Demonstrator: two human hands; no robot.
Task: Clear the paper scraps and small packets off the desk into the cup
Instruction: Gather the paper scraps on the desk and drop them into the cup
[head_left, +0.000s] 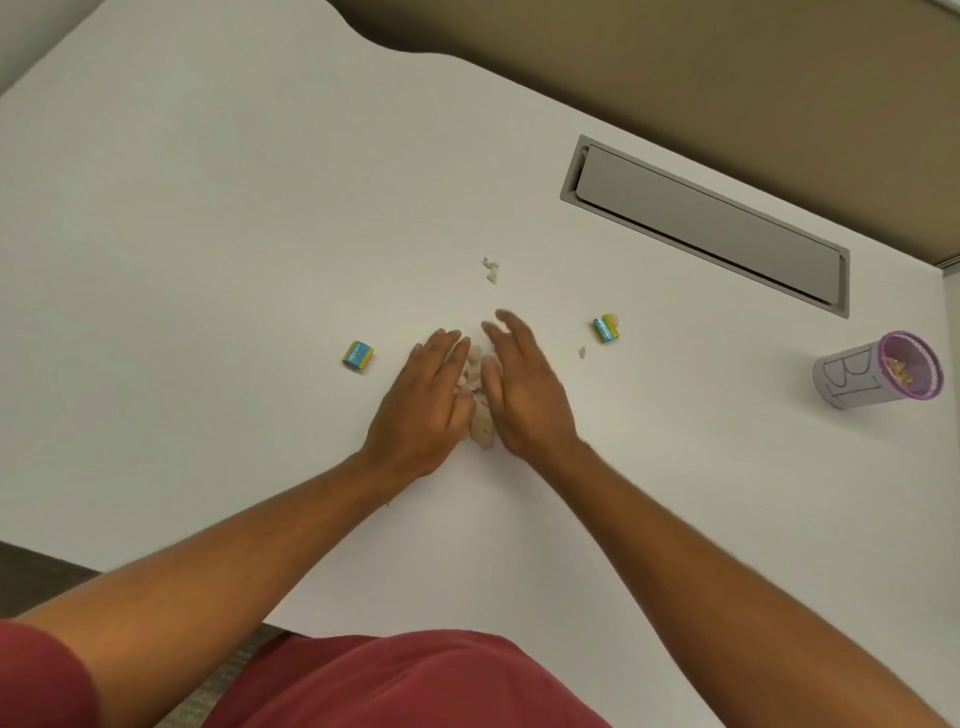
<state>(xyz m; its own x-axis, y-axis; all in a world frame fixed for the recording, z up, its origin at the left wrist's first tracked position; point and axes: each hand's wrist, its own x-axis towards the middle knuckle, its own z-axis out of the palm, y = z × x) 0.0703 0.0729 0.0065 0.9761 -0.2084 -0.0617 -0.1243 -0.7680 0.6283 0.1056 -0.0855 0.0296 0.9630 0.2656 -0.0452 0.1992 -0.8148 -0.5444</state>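
Note:
A small heap of pale paper scraps (477, 395) lies on the white desk between my two hands. My left hand (423, 405) presses against its left side with fingers straight. My right hand (524, 395) flanks its right side, fingers straight and slightly raised. One blue-and-yellow packet (358, 356) lies left of my left hand, another packet (606, 328) right of my right hand. A loose scrap (490, 269) sits farther back, and a tiny scrap (582, 352) lies near the right packet. The purple-rimmed cup (852, 376) stands at the far right with scraps inside.
A grey cable hatch (706, 223) is set into the desk (234, 208) behind the scraps. The desk's near edge runs just in front of my red shirt. A tan wall borders the desk's far side.

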